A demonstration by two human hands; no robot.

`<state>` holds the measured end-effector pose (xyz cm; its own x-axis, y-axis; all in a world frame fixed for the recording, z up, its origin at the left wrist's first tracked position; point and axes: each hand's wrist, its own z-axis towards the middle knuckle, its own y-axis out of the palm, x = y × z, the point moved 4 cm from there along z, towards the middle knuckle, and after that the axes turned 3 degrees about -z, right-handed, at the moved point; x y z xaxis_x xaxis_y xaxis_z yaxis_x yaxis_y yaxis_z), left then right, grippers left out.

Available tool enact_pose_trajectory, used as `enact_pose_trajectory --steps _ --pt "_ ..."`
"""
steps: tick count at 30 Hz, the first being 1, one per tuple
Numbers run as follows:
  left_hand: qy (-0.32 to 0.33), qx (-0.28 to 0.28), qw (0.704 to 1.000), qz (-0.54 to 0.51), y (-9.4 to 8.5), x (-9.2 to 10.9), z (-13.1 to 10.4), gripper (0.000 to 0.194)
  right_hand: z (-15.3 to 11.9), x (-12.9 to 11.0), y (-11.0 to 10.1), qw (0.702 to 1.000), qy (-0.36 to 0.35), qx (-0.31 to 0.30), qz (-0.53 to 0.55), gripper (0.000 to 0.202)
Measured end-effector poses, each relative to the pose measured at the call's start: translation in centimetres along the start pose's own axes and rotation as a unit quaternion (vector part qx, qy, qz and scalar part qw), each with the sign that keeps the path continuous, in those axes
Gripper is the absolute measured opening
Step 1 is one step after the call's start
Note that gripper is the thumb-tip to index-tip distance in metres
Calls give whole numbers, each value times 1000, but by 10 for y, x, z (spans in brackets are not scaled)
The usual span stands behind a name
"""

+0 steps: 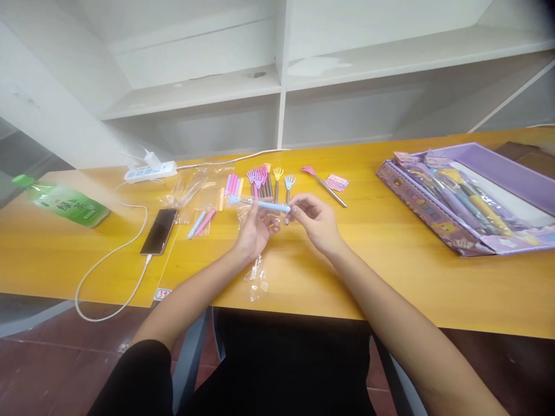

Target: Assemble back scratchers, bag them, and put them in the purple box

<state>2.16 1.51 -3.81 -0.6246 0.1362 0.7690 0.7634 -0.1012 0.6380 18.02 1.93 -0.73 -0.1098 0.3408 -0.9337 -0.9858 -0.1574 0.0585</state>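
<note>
Held level between both hands is a light blue back scratcher (272,205), its claw end pointing left, with clear film around that end. My left hand (254,234) is closed around its middle, thumb on top. My right hand (313,221) pinches its right end. Just beyond lie several back scratcher heads (260,173) on metal rods, in pink, purple, yellow and blue. To their left are pastel handle sleeves (232,185), and nearer me a blue sleeve (196,225) and a pink sleeve (205,222). A pink back scratcher head on a rod (325,187) lies apart at the right.
Clear plastic wrappers (191,188) lie left, another wrapper (257,280) near the front edge. A phone (159,232) charges from a power strip (151,171). A green bottle (65,202) lies far left. At right, a purple box (472,245) holds packaged back scratchers; a pink card (337,182) lies nearby.
</note>
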Motion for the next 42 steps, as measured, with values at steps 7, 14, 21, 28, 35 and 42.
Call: enact_pose_trajectory --steps 7,14,21,28,35,42 --pt "113 12 993 44 -2 32 2 35 -5 -1 11 998 26 -43 23 38" --pt "117 -1 990 72 0 39 4 41 -5 -2 7 999 5 8 46 33" --pt "96 31 994 45 -3 39 6 35 -3 2 7 993 27 -54 106 32" --pt "63 12 997 35 -7 37 8 32 -6 -6 10 993 -58 -104 -12 17" --pt "19 -18 997 73 -7 31 10 30 -7 -16 7 980 -140 -78 -113 12" --pt "-1 -42 996 77 -4 26 6 37 -9 -8 13 984 -103 -76 -127 20"
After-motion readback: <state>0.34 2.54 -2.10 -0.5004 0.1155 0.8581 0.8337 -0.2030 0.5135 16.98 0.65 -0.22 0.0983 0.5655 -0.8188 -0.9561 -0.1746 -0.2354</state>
